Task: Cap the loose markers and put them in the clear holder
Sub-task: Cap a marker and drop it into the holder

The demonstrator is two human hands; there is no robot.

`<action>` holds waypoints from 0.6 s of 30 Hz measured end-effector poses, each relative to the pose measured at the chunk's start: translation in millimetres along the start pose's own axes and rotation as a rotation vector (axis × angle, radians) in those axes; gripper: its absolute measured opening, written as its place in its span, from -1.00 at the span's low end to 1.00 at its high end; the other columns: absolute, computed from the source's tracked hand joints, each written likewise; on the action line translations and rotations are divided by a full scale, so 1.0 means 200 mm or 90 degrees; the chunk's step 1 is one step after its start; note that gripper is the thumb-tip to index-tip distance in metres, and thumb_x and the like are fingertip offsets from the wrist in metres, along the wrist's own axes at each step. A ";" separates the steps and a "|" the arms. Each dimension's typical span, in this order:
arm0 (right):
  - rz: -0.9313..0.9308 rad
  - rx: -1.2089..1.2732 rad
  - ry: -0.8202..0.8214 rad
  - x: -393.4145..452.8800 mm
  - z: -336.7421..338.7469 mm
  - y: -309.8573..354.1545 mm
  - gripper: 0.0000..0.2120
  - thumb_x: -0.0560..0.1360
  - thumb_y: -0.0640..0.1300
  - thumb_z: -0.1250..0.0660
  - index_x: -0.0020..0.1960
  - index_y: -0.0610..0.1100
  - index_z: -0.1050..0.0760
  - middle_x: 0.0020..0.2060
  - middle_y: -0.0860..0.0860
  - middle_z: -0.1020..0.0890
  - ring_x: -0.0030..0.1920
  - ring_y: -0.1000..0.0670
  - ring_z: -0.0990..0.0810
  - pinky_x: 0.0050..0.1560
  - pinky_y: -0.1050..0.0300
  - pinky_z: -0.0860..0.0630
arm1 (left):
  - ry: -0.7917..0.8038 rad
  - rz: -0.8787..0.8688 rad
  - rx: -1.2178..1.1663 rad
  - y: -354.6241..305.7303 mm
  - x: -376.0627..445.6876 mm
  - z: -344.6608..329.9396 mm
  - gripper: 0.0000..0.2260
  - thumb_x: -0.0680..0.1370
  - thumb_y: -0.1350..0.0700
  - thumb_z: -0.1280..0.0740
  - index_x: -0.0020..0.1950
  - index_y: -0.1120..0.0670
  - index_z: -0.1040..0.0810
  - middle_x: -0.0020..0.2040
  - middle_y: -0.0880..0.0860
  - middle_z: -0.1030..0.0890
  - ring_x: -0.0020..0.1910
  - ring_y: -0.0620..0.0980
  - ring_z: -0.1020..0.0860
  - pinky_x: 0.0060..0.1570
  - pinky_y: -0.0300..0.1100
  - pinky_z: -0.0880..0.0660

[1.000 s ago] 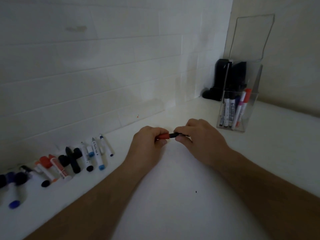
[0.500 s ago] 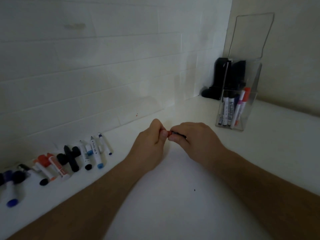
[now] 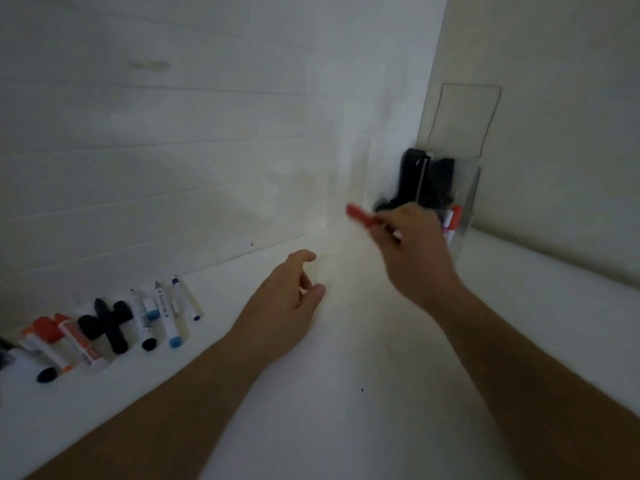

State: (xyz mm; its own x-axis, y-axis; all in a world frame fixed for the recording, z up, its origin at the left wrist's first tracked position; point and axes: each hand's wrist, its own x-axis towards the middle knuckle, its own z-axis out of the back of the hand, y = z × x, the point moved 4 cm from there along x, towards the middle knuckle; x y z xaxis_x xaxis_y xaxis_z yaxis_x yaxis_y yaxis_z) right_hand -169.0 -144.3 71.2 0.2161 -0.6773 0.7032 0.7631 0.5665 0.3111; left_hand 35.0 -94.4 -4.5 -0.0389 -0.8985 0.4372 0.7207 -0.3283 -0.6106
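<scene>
While a row of loose markers [image 3: 114,323] is lying along the wall at the far left of the white counter [image 3: 346,393], the head camera is showing the right hand [image 3: 412,247] lifted above the surface, its fingers pinching a red-capped marker [image 3: 362,215]. That marker is blurring with motion, its long axis slanting, red cap pointing up and to the left, away from the clear holder [image 3: 464,202]. The holder is standing in the corner just behind and to the right of this hand, already housing several upright markers, so the right hand is plainly the nearer one. Judging by this, the marker is needing to tip upright and travel rightward over the rim. Meanwhile the left hand [image 3: 291,296] is hovering low over the counter, fingers loosely apart and gripping nothing, well apart from the holder
</scene>
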 end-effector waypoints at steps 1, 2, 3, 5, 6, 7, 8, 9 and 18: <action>-0.070 0.076 -0.052 0.05 0.09 -0.04 -0.79 0.64 0.04 -0.26 0.16 0.02 -0.62 -0.07 0.03 -0.57 -0.11 0.03 -0.53 -0.13 0.18 -0.41 | 0.011 -0.018 0.040 0.00 -0.01 -0.01 -0.69 0.62 -0.11 -0.24 0.35 -0.23 -0.31 0.00 -0.19 -0.49 -0.07 -0.20 -0.50 -0.04 -0.21 -0.46; -0.128 0.137 -0.104 0.09 0.18 -0.09 -0.80 0.64 0.02 -0.27 0.16 0.02 -0.61 -0.06 0.01 -0.59 -0.13 0.04 -0.56 -0.14 0.17 -0.47 | 0.026 -0.043 0.079 -0.01 -0.01 -0.02 -0.73 0.62 -0.12 -0.24 0.31 -0.24 -0.35 0.01 -0.20 -0.48 -0.04 -0.20 -0.49 -0.02 -0.21 -0.45; -0.162 0.155 -0.150 0.12 0.26 -0.13 -0.80 0.63 0.01 -0.27 0.19 0.00 -0.59 -0.02 0.00 -0.60 -0.11 0.02 -0.59 -0.09 0.12 -0.53 | 0.037 -0.075 0.109 -0.02 -0.02 -0.03 -0.76 0.62 -0.12 -0.23 0.28 -0.24 -0.39 0.03 -0.21 -0.47 -0.01 -0.20 -0.46 0.00 -0.22 -0.42; -0.179 0.099 -0.189 0.17 0.39 -0.22 -0.79 0.63 -0.03 -0.28 0.22 -0.04 -0.57 0.04 -0.01 -0.59 -0.04 0.00 -0.57 0.01 0.09 -0.52 | 0.051 -0.145 0.155 -0.05 -0.04 -0.05 -0.79 0.61 -0.10 -0.24 0.24 -0.19 -0.47 0.07 -0.19 -0.47 0.05 -0.17 -0.43 0.01 -0.25 -0.37; -0.179 0.062 -0.191 0.18 0.44 -0.26 -0.78 0.63 -0.04 -0.29 0.22 -0.07 -0.57 0.05 -0.01 -0.59 -0.04 0.00 -0.56 0.01 0.10 -0.49 | 0.055 -0.175 0.174 -0.06 -0.05 -0.06 -0.81 0.60 -0.10 -0.25 0.21 -0.18 -0.50 0.07 -0.18 -0.49 0.06 -0.16 -0.44 0.02 -0.26 -0.36; -0.179 0.029 -0.186 0.20 0.48 -0.30 -0.78 0.63 -0.05 -0.29 0.22 -0.09 -0.57 0.04 -0.02 -0.60 -0.04 -0.02 -0.56 0.02 0.09 -0.49 | 0.057 -0.193 0.186 -0.06 -0.05 -0.07 -0.82 0.60 -0.11 -0.25 0.18 -0.18 -0.51 0.07 -0.18 -0.50 0.05 -0.15 -0.45 0.02 -0.28 -0.36; -0.178 0.003 -0.175 0.21 0.50 -0.35 -0.78 0.63 -0.05 -0.30 0.22 -0.09 -0.57 0.02 -0.01 -0.60 -0.05 -0.04 -0.58 0.05 0.03 -0.53 | 0.060 -0.198 0.188 -0.06 -0.05 -0.07 -0.84 0.59 -0.11 -0.25 0.15 -0.18 -0.53 0.05 -0.18 -0.50 0.04 -0.14 -0.46 0.02 -0.28 -0.36; -0.177 -0.017 -0.154 0.23 0.52 -0.38 -0.78 0.63 -0.05 -0.30 0.23 -0.09 -0.57 0.00 -0.01 -0.60 -0.05 -0.07 -0.60 0.07 -0.03 -0.56 | 0.060 -0.198 0.183 -0.06 -0.05 -0.08 -0.85 0.59 -0.12 -0.25 0.12 -0.18 -0.54 0.03 -0.18 -0.51 0.02 -0.14 -0.46 0.02 -0.28 -0.37; -0.137 -0.184 0.155 0.23 0.38 -0.45 -0.67 0.67 -0.12 -0.15 0.41 0.04 -0.24 -0.14 -0.06 -0.61 -0.28 0.01 -0.59 -0.32 0.11 -0.50 | 0.075 -0.207 0.204 -0.06 -0.05 -0.09 -0.81 0.61 -0.13 -0.17 0.06 -0.18 -0.55 -0.01 -0.19 -0.52 -0.01 -0.16 -0.42 0.04 -0.21 -0.43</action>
State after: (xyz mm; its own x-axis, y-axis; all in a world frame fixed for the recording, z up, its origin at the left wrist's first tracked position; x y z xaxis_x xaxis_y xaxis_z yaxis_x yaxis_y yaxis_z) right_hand -274.1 -189.7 123.9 0.1449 -0.8759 0.4601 0.9381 0.2694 0.2175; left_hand 15.2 -87.3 -13.4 -0.3630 -0.7973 0.4823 0.8347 -0.5083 -0.2121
